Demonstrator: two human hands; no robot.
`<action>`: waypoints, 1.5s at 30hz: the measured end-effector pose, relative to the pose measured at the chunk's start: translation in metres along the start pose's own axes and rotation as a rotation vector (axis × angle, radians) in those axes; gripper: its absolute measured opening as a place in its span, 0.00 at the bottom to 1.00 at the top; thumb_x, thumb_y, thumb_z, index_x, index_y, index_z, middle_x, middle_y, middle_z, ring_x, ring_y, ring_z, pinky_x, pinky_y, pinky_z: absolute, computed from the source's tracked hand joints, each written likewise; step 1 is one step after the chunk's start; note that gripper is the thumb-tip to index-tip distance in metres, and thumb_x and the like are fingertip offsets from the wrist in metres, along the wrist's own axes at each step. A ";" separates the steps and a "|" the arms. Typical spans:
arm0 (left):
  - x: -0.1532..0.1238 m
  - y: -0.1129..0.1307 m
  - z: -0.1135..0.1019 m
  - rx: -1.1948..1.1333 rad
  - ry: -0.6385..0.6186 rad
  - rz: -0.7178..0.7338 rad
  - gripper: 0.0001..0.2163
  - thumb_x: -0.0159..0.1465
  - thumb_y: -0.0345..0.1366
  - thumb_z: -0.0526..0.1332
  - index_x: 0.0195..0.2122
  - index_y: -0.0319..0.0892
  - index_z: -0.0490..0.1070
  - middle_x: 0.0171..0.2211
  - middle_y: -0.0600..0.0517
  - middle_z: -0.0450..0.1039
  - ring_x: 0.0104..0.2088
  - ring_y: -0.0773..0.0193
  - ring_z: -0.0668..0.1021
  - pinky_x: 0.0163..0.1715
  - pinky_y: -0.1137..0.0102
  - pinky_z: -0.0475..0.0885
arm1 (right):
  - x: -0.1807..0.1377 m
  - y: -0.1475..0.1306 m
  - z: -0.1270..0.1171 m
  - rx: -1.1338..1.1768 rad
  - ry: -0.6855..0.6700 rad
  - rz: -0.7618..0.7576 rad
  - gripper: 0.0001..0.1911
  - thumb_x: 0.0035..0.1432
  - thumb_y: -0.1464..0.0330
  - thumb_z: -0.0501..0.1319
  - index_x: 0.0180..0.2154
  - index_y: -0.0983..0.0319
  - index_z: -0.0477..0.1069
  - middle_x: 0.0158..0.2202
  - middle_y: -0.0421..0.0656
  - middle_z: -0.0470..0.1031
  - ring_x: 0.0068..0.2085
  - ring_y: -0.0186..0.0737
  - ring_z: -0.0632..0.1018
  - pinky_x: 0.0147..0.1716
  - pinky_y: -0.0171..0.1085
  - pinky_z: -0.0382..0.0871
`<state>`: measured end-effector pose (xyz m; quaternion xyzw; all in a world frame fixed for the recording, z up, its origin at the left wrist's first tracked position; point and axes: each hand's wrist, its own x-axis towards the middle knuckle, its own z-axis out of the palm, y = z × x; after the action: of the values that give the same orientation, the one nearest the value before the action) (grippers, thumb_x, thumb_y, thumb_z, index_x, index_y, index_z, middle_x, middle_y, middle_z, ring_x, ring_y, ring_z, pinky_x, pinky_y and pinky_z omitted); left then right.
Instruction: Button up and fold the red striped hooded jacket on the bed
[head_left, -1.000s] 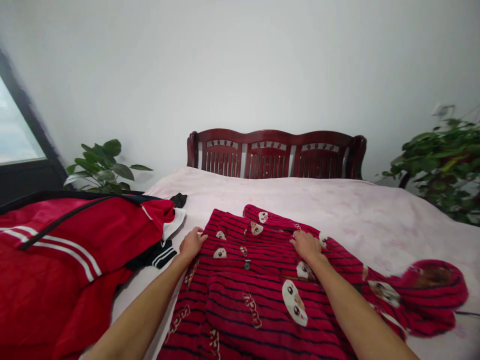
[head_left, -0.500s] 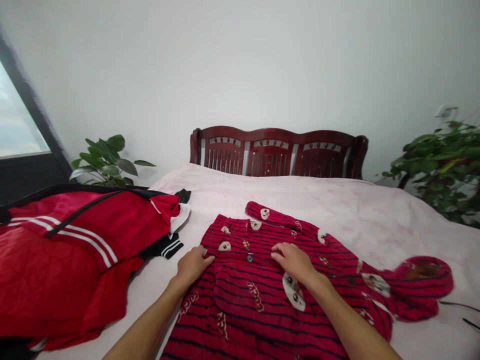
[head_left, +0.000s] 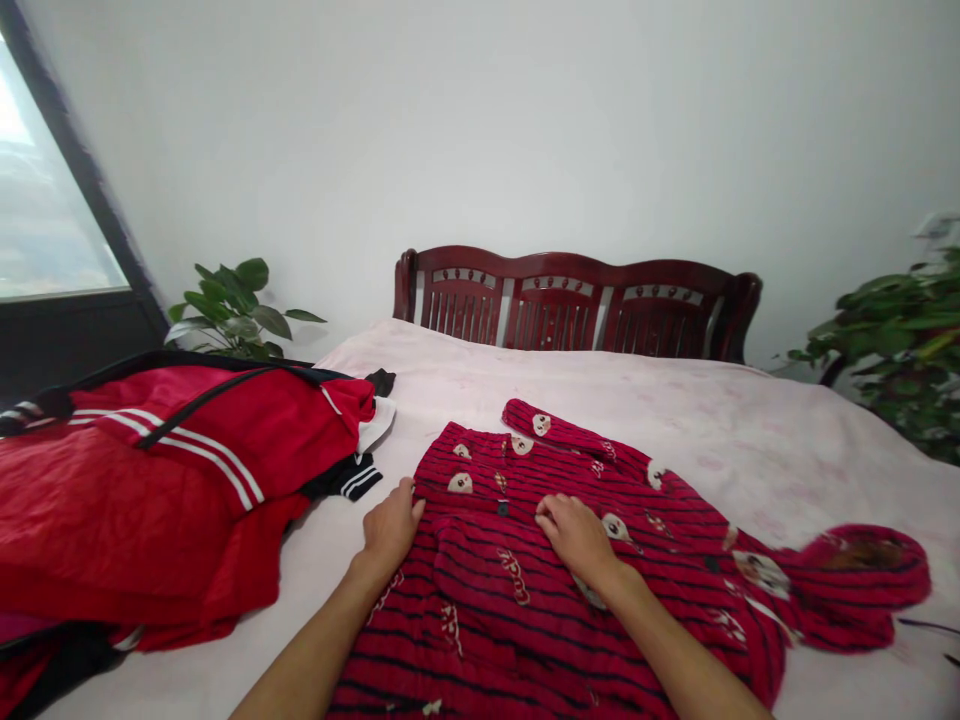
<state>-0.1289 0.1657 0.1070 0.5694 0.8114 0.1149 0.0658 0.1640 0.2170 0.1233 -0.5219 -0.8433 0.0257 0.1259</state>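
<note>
Striped red top point(head_left: 517, 610) lies spread on the bed point(head_left: 750, 440), lower middle of the frame. Left hand point(head_left: 390, 528) at its left edge and right hand point(head_left: 577, 535) on its chest, fingers flat and gripping nothing, have both slid back toward the person (smoothing the cloth, it seems).

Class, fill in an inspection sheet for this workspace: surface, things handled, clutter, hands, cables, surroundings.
Surface: pale pink bed sheet.
Things handled: red striped garment with cartoon faces, spread flat, hood at right.
Clutter: red jacket with white stripes heaped at left.
Hands: left hand at the garment's left edge, grip unclear; right hand flat on its middle.
Cables: thin dark strand by the hood, unclear.
Surroundings: white wall, wooden headboard, left plant, right plant, window.
</note>
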 end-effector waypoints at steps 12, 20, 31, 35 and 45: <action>-0.035 -0.035 -0.002 -0.255 -0.003 0.177 0.24 0.66 0.42 0.54 0.61 0.38 0.61 0.54 0.40 0.69 0.54 0.55 0.73 0.52 0.66 0.67 | -0.147 -0.055 -0.008 0.214 -0.222 -0.554 0.32 0.57 0.56 0.65 0.61 0.51 0.61 0.61 0.45 0.66 0.58 0.51 0.67 0.58 0.47 0.59; 0.024 -0.004 0.008 -0.219 -0.058 -0.094 0.36 0.63 0.49 0.54 0.67 0.32 0.47 0.60 0.29 0.63 0.55 0.43 0.74 0.49 0.56 0.70 | -0.162 -0.073 0.019 0.325 -0.153 -0.304 0.19 0.55 0.62 0.67 0.49 0.54 0.73 0.43 0.42 0.75 0.44 0.43 0.73 0.46 0.41 0.66; -0.024 -0.016 0.018 -0.140 -0.097 0.033 0.38 0.64 0.54 0.49 0.70 0.41 0.37 0.59 0.35 0.67 0.52 0.42 0.76 0.47 0.54 0.71 | -0.162 0.143 -0.043 0.126 0.365 0.408 0.31 0.51 0.70 0.56 0.58 0.64 0.67 0.58 0.50 0.69 0.59 0.50 0.67 0.60 0.49 0.57; -0.037 -0.018 0.011 -0.222 -0.066 0.164 0.33 0.66 0.45 0.50 0.69 0.41 0.42 0.55 0.40 0.72 0.51 0.50 0.78 0.47 0.62 0.72 | -0.154 0.152 -0.047 0.076 0.114 0.342 0.25 0.49 0.71 0.54 0.50 0.61 0.74 0.49 0.45 0.77 0.53 0.47 0.73 0.56 0.45 0.62; -0.034 -0.022 -0.005 0.133 0.056 0.183 0.24 0.67 0.42 0.48 0.63 0.41 0.61 0.53 0.38 0.70 0.47 0.45 0.77 0.47 0.53 0.71 | -0.207 0.155 -0.062 0.101 -0.031 0.337 0.30 0.41 0.75 0.53 0.47 0.60 0.76 0.47 0.46 0.79 0.48 0.48 0.76 0.52 0.43 0.65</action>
<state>-0.1380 0.1258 0.1057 0.6408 0.7633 0.0819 -0.0057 0.4014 0.0987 0.1178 -0.6484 -0.7433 0.0967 0.1330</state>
